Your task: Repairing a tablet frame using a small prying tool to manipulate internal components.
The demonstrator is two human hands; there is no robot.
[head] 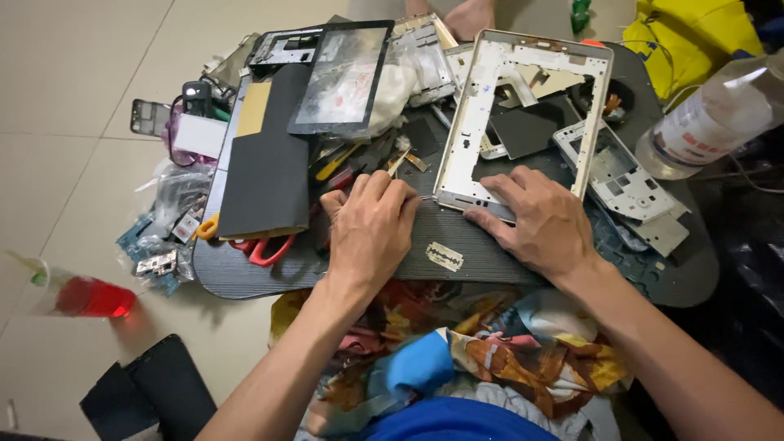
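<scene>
Both hands (371, 224) (539, 220) press tablet frame (523, 114) beside razor blade (445, 256).

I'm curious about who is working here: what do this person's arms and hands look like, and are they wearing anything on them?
Both arms are bare to the frame's edge: no sleeves show. The left hand and right hand wear no gloves, and no rings, watch or bracelets are visible.

i see a silver tablet frame (523, 122) — a bare rectangular metal bezel with its middle cut out, lying flat on the dark ribbed table (457, 245), long side running away from me and tilted slightly right. its near short edge sits just by my view's centre — dark parts show through the opening.
</scene>
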